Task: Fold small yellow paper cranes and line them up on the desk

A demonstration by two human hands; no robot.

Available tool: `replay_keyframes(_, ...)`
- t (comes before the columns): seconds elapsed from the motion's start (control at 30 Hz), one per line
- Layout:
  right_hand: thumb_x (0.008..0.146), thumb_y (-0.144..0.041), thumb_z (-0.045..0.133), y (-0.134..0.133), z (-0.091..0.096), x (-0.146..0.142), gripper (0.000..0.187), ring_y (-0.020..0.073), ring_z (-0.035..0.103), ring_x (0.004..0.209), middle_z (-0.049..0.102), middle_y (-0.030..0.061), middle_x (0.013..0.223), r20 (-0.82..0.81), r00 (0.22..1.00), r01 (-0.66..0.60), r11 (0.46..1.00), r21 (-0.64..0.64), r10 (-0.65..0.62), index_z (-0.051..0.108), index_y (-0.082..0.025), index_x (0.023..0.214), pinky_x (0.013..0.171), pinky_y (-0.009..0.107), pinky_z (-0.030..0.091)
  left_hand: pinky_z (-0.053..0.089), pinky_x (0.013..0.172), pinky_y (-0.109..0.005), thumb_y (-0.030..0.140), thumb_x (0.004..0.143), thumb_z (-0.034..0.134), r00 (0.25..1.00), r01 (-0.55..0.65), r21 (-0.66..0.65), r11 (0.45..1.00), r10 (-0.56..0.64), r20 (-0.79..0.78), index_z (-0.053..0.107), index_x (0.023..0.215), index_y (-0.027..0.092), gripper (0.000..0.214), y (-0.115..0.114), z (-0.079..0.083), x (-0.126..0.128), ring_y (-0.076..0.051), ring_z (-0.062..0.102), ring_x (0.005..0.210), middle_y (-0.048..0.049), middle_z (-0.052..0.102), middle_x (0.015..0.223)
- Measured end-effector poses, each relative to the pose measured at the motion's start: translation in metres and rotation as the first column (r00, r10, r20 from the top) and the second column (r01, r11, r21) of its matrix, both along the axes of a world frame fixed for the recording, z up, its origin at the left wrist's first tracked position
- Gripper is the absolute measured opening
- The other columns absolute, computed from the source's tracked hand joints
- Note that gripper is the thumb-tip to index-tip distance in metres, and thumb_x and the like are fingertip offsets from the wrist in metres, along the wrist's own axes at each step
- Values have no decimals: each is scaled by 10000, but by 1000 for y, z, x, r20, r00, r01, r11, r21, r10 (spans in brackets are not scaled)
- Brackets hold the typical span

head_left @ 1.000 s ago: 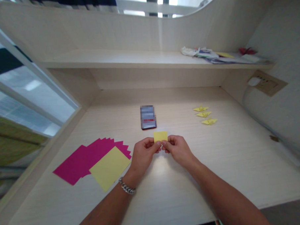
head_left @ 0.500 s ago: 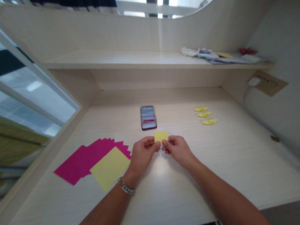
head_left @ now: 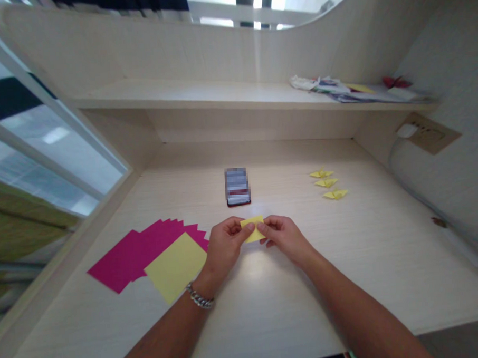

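Phone mid-desk; magenta sheets under yellow sheet left; three folded figures right.

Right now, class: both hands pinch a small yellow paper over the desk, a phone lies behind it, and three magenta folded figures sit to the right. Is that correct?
One slip: the three folded figures are yellow, not magenta, as the head view shows. The left hand and right hand do pinch the small yellow paper, with the phone behind it.
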State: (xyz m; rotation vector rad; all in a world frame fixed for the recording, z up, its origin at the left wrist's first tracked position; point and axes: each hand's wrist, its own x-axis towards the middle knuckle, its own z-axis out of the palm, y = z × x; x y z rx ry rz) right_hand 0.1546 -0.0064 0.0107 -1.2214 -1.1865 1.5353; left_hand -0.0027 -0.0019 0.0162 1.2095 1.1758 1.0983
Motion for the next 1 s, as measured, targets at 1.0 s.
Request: replay_keyframes(1.0, 601, -417, 772, 1, 7, 10, 321, 134, 621, 582, 677, 28, 666, -46, 999, 13, 999, -50, -16, 669, -139, 723, 522, 258, 530, 539, 552, -278, 295, 663, 736, 988, 153, -72, 986, -153, 18, 716, 769, 160, 173, 7, 1, -10, -170, 651, 592, -71, 719, 682)
